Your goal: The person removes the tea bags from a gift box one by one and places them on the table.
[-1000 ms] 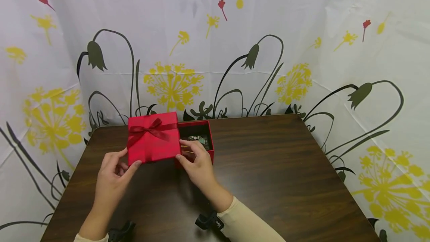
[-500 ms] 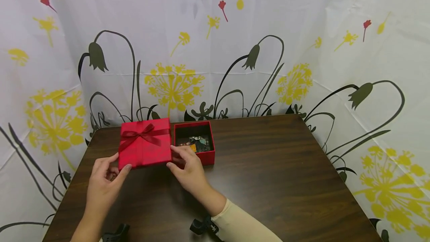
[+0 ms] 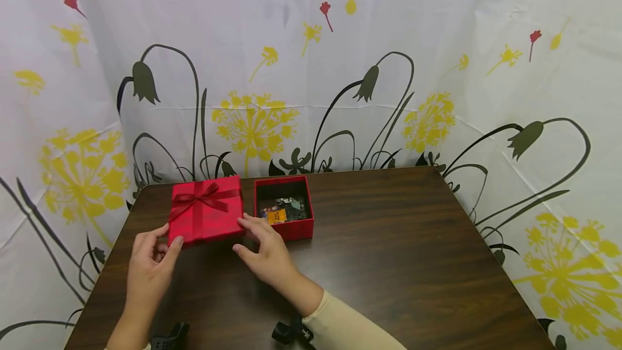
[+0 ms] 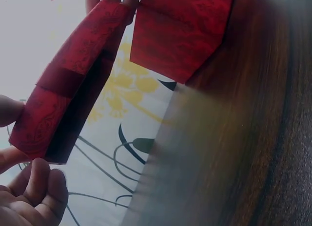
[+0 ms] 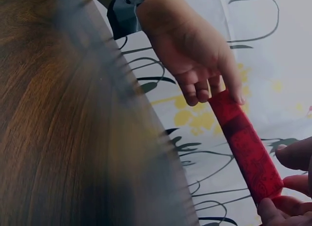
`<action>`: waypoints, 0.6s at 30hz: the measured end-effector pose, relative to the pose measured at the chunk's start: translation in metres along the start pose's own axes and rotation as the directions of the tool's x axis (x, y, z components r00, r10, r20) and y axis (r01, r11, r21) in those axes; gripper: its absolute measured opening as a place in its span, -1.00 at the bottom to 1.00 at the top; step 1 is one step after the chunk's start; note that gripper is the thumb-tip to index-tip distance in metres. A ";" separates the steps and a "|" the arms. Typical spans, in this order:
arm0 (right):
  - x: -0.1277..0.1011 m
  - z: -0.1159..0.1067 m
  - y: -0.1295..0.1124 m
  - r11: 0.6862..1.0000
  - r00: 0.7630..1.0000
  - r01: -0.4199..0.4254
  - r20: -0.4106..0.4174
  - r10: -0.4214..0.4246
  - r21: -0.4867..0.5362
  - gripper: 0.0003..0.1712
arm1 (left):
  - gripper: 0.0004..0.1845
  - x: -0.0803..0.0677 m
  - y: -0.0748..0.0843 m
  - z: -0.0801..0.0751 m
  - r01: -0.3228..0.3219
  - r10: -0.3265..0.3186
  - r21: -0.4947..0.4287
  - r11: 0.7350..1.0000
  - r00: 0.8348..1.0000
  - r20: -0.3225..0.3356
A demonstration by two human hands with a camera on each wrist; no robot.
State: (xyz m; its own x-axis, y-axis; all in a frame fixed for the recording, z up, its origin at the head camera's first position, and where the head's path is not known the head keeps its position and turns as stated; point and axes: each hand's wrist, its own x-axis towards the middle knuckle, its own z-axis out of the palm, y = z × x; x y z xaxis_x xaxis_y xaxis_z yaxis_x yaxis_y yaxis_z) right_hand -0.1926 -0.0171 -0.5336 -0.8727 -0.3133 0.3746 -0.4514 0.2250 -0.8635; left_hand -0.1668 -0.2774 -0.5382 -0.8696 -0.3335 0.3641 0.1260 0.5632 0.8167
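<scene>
My left hand [image 3: 148, 263] pinches the red lid [image 3: 206, 212] by its near corner, my right hand [image 3: 269, 255] loosely spread, fingers touching its other end, thumb clear! The red box [image 3: 297, 230] sits just beyond my right fingers.

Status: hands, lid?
Left hand grips bow-topped red gift-box lid; right hand touches opposite end. Lid above wood-grain table, beside open red box. No obstruction seen.
</scene>
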 end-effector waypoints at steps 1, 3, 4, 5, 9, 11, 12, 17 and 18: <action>0.000 0.001 -0.001 1.000 1.000 -0.008 0.006 0.008 -0.004 -0.31 | -0.53 0.000 0.000 -0.001 0.003 -0.003 0.008 1.000 1.000 -0.001; -0.001 0.003 -0.001 1.000 1.000 -0.019 0.023 0.019 -0.017 -0.30 | -0.54 0.000 -0.001 -0.001 0.010 -0.010 0.022 1.000 1.000 -0.004; 0.000 0.004 -0.001 0.999 0.999 -0.020 0.030 0.021 -0.030 -0.30 | -0.54 0.001 -0.002 -0.001 0.011 -0.011 0.029 1.000 1.000 -0.005; 0.000 0.005 -0.001 0.999 0.999 -0.021 0.036 0.023 -0.048 -0.30 | -0.54 0.001 -0.003 -0.001 0.014 -0.014 0.033 0.999 1.000 -0.005; 0.000 0.008 0.000 0.995 0.998 -0.022 0.054 0.028 -0.098 -0.28 | -0.51 0.004 -0.007 -0.001 0.047 -0.048 0.074 0.996 0.999 0.008; 0.000 0.009 0.001 0.994 0.997 -0.040 0.063 0.047 -0.105 -0.27 | -0.49 0.004 -0.008 -0.001 0.073 -0.076 0.104 0.992 0.997 0.024; 0.000 0.010 0.001 0.993 0.996 -0.052 0.069 0.060 -0.106 -0.27 | -0.47 0.004 -0.009 -0.001 0.087 -0.091 0.117 0.989 0.995 0.033; 0.000 0.015 0.002 0.983 0.985 -0.112 0.112 0.129 -0.142 -0.25 | -0.39 0.006 -0.014 -0.002 0.158 -0.181 0.214 0.964 0.979 0.094; 0.000 0.017 0.003 0.981 0.983 -0.121 0.117 0.139 -0.152 -0.25 | -0.38 0.006 -0.015 -0.002 0.170 -0.200 0.235 0.957 0.974 0.108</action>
State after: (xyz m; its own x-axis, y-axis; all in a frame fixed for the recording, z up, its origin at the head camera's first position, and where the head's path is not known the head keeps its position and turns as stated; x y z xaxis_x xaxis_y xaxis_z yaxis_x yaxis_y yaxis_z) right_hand -0.1903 -0.0320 -0.5416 -0.8991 -0.3848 0.2088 -0.3660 0.3989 -0.8408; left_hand -0.1734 -0.2895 -0.5472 -0.9237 -0.3553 0.1431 -0.1396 0.6602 0.7380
